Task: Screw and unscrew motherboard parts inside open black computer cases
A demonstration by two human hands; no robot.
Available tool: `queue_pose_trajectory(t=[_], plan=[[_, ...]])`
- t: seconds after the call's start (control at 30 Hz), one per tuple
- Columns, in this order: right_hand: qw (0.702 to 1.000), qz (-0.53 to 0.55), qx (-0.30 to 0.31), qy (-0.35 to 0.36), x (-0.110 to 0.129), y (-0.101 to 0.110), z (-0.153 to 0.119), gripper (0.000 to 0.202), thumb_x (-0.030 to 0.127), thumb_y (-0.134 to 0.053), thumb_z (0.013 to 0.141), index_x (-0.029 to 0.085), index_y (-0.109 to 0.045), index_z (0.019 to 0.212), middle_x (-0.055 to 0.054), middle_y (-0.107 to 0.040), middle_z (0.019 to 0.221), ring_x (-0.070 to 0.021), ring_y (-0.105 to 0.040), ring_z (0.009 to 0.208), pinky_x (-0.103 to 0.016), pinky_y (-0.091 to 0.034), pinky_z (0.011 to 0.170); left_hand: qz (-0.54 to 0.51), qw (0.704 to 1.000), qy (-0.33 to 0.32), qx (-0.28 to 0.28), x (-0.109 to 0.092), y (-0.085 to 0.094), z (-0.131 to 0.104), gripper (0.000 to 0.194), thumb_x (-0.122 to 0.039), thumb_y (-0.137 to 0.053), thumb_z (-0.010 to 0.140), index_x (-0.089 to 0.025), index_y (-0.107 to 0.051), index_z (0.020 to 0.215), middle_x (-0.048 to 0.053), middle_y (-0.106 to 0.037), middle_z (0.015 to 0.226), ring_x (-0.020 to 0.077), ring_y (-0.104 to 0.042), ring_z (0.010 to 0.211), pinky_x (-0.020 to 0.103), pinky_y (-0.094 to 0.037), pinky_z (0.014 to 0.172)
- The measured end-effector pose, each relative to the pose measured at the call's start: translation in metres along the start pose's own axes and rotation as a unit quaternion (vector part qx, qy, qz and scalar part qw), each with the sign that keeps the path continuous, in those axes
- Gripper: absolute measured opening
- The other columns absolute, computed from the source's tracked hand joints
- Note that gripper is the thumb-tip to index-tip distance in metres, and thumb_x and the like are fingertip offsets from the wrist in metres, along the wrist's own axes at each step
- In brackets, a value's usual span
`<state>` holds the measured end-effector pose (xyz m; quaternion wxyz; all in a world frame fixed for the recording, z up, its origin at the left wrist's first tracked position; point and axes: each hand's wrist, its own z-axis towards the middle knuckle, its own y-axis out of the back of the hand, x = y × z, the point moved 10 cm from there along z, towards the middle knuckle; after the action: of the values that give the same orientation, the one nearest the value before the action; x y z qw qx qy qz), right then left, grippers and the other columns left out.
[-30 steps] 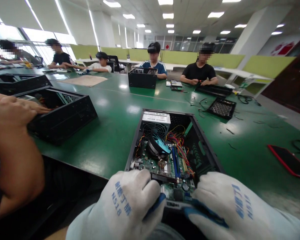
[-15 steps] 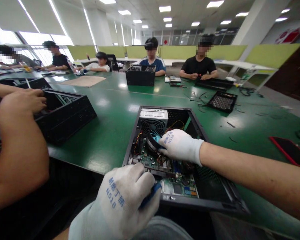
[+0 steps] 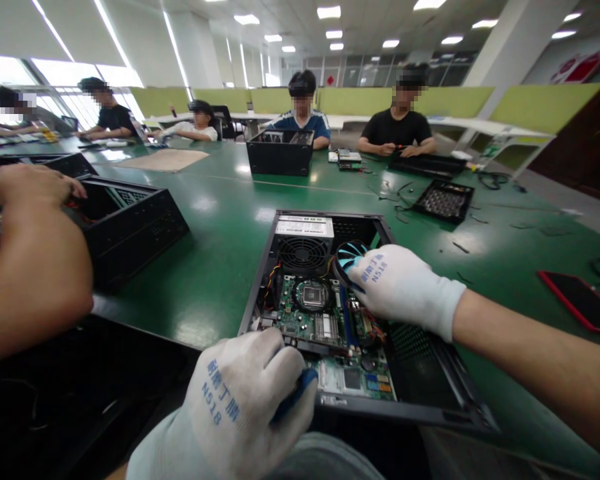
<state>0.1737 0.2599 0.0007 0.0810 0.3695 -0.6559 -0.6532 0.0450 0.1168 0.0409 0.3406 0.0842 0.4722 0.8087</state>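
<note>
An open black computer case (image 3: 410,408) lies before me, its green motherboard (image 3: 290,317) facing up. My right hand (image 3: 397,283), in a white glove, is closed on a round CPU cooler fan (image 3: 351,255) with light-blue blades. It holds the fan tilted over the right side of the board, beside the bare CPU socket (image 3: 313,295). My left hand (image 3: 253,393), gloved too, is curled at the case's near left edge. Its fingers are closed, with dark blue showing between them; whatever they grip is hidden.
A co-worker's arm (image 3: 35,247) reaches into another black case (image 3: 135,233) at left. A red-edged black phone-like slab (image 3: 580,303) lies at right. Beyond are a black drive-bay frame (image 3: 443,200), loose cables and several seated people. A power supply (image 3: 305,227) fills the case's far left corner.
My right hand has moved right with the cooler fan, off the middle of the motherboard, and the CPU socket now shows. My left hand stays nearly in place.
</note>
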Motion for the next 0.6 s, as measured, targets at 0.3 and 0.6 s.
queue_pose_trajectory(t=[0.3,0.6], plan=[[0.999,-0.013,-0.015,-0.049,-0.029,-0.011,0.020,0.031,0.043,-0.063,0.093,0.015,-0.076,0.102,-0.017,-0.075,0.098,-0.0348,-0.070,0.096,-0.041,-0.045,0.075,0.005,1.000,0.012,0.005,0.002,-0.001,-0.001,0.015,-0.029,-0.061,0.091,-0.025,-0.055,0.078,0.000,-0.054,0.069,0.0159,-0.052,0.055,0.032,-0.033,0.048],[0.986,0.041,-0.144,-0.077,-0.035,0.012,-0.011,0.042,0.055,-0.052,0.098,0.017,-0.071,0.094,-0.014,-0.071,0.096,-0.0308,-0.063,0.096,-0.039,-0.039,0.078,-0.003,0.994,-0.008,0.113,0.002,-0.016,0.024,0.017,-0.034,-0.063,0.093,-0.025,-0.054,0.080,-0.002,-0.057,0.075,0.0151,-0.058,0.062,0.029,-0.043,0.053]])
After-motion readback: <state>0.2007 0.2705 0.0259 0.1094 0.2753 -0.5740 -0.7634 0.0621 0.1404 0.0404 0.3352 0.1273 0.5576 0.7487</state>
